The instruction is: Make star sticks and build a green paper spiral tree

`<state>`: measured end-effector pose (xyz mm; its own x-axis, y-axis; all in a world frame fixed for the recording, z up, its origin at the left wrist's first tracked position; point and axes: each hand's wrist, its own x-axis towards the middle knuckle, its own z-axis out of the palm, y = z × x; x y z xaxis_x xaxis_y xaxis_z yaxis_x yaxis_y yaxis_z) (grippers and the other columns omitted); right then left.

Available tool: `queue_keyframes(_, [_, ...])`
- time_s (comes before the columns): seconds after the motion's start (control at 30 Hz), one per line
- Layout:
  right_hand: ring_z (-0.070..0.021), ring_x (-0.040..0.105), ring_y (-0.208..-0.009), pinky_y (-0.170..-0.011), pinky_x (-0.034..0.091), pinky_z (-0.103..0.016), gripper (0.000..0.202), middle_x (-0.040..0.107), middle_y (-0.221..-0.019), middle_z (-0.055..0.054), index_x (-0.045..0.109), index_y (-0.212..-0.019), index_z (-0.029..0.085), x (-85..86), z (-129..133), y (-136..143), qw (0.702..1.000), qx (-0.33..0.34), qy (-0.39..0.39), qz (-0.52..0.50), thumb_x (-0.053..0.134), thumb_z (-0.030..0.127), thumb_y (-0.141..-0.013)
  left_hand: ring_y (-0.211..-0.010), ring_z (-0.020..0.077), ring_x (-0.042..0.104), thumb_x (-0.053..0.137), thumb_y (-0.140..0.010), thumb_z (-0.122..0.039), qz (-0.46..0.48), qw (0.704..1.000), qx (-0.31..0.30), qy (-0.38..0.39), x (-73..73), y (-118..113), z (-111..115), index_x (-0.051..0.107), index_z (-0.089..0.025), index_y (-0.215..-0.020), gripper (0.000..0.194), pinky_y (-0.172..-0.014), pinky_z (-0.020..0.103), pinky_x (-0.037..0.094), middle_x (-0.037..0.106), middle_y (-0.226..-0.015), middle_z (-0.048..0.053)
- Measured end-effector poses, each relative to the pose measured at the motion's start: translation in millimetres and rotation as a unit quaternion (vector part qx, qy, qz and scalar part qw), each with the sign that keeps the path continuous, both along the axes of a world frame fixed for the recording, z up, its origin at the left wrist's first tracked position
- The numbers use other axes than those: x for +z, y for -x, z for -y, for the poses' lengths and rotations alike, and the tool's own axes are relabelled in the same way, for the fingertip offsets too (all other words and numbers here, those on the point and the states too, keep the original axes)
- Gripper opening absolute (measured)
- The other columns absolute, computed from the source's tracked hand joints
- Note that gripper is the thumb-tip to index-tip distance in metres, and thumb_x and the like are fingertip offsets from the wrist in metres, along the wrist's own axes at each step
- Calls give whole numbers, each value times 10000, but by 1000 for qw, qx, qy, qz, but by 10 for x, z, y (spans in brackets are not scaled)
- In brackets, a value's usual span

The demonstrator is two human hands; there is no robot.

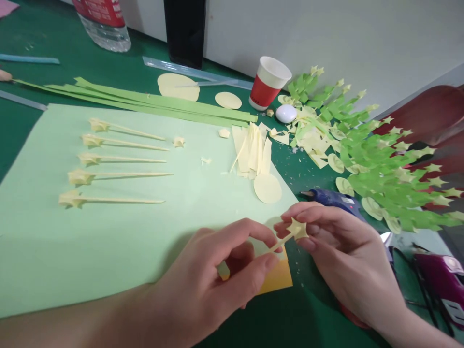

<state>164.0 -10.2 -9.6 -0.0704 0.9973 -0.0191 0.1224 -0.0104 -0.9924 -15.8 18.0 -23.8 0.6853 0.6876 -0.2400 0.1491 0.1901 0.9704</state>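
Between my two hands is a pale yellow paper star (298,229) on a thin paper stem (281,243). My right hand (344,246) pinches the star's points with its fingertips. The stem's lower end sits between the thumb and forefinger of my left hand (228,261). On the light green sheet (119,251), several similar stars on stems (81,177) lie in a column at the left. A loose folded star (179,141) rests to their right. Cut pale yellow strips (255,150) and a paper circle (267,188) lie beyond my hands.
A blue glue gun (333,199) lies behind my right hand. Green paper strips (145,101) stretch along the back. A red and white paper cup (268,84), a bottle (105,24) and many finished green paper plants with stars (391,179) stand around. A purple power strip (440,275) is at right.
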Motion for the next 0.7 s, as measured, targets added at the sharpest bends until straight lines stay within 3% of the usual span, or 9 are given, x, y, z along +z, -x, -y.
queue_keyframes(0.3, [-86,642,-788,-669,538,-129,341,674,-856,56,664,-906,369,35,28,11,1000,-2,-17,25,618,70,-750,-388,71,379,461,-814,-317,-13,1000,4,-5,9,-15,-13,537,-221,-815,122,-383,151,322,380,-452,-87])
queue_keyframes(0.7, [-53,638,-760,-669,523,-78,392,680,-850,94,671,-895,384,41,10,29,998,-20,-26,63,632,39,-714,-402,72,350,449,-830,-329,-18,1000,-14,-10,15,-10,-16,519,-227,-806,126,-381,149,297,359,-457,-88])
